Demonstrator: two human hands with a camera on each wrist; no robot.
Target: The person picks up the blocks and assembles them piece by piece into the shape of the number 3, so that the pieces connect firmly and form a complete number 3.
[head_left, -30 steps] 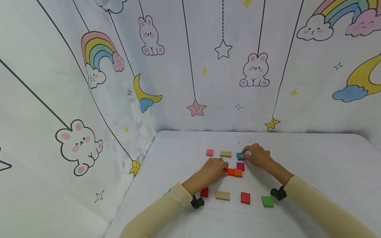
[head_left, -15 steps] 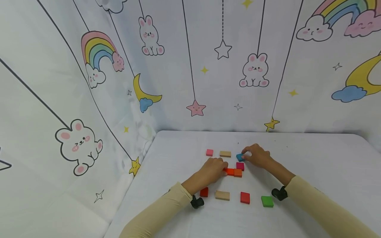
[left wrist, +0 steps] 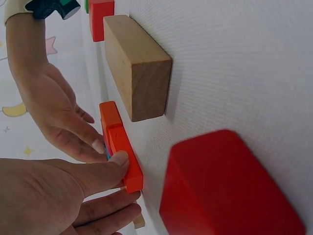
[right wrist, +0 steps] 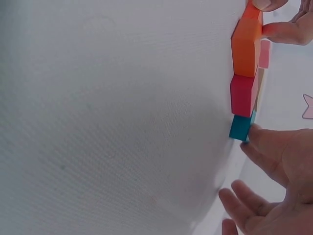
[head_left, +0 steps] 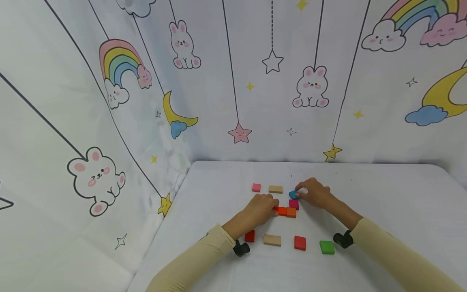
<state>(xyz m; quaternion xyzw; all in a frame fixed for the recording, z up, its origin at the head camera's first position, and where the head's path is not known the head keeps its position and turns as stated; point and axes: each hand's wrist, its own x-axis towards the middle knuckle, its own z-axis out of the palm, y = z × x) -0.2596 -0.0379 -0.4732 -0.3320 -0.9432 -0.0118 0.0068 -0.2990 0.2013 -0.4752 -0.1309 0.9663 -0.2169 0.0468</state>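
My left hand (head_left: 257,210) grips a long orange-red block (left wrist: 124,155) between thumb and fingers, lying on the table. Against its right end is an orange block (head_left: 291,212). Just behind that stands a crimson block (head_left: 293,204). My right hand (head_left: 316,193) pinches a blue block (head_left: 293,195) at its right side; the block sits slightly turned, close behind the crimson one. In the right wrist view, thumb and a finger touch the blue block (right wrist: 241,127), while the other fingers of the right hand (right wrist: 279,181) hang spread.
Behind lie a pink block (head_left: 256,187) and a wooden block (head_left: 275,189). Nearer the front are a dark red block (head_left: 249,236), another wooden block (head_left: 272,240), a red block (head_left: 300,243) and a green block (head_left: 327,247), on a white table (head_left: 394,202).
The blue block has shifted slightly toward the crimson block and turned, with my right hand moving along. My left hand has stayed on the orange-red block.
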